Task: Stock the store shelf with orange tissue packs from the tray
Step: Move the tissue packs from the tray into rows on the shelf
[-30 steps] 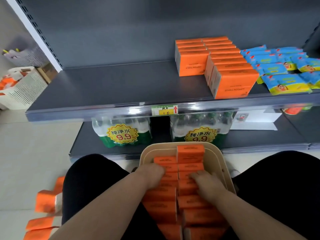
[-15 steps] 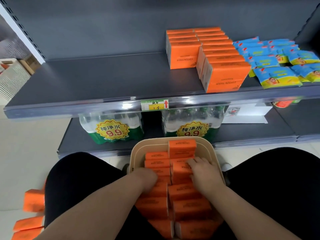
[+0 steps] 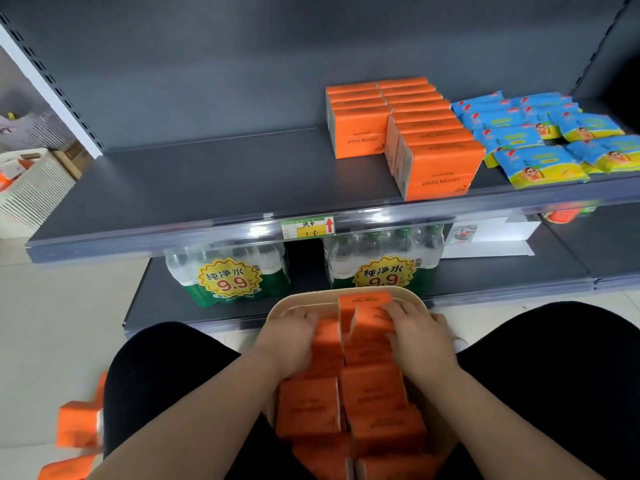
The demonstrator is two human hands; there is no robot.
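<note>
— What did the hands have hold of?

— The right hand [image 3: 420, 336] lay on the far end of the right row of orange tissue packs [image 3: 372, 388] in the tray. Its fingers were spread over the tipped-up ones and its thumb was tucked against their near side, pinching them. The left hand [image 3: 287, 337] curled over the far end of the left row. Its fingertips were hidden, so I couldn't tell whether it gripped anything.

— And the tray itself?

— A smooth beige tray [image 3: 414, 295] with rounded corners, sitting between the person's black-clad knees. It held two rows of crisp rectangular blocks in matte orange wrap, with one upright pack [image 3: 365, 301] at the far end (the hands covered too many for a count).

— Was anything on the shelf?

— The dark grey metal shelf [image 3: 207, 181] carried the stocked packs [image 3: 440, 168] right of centre in two rows: four in the left row, about eight in the right, with "COTTON TISSUE" printed upside down on their fronts. Just beside them lay glossy blue-and-yellow wipe sachets [image 3: 540, 168], overlapping. A price tag [image 3: 306, 227] sat on the clear front strip.

— And below?

— Two shrink-wrapped water-bottle bundles [image 3: 228, 275], each with a yellow starburst sticker reading 9.9. Two loose orange packs [image 3: 78, 424] lay on the pale floor to the left, and a white slatted basket [image 3: 31, 192] stood beyond them.
</note>
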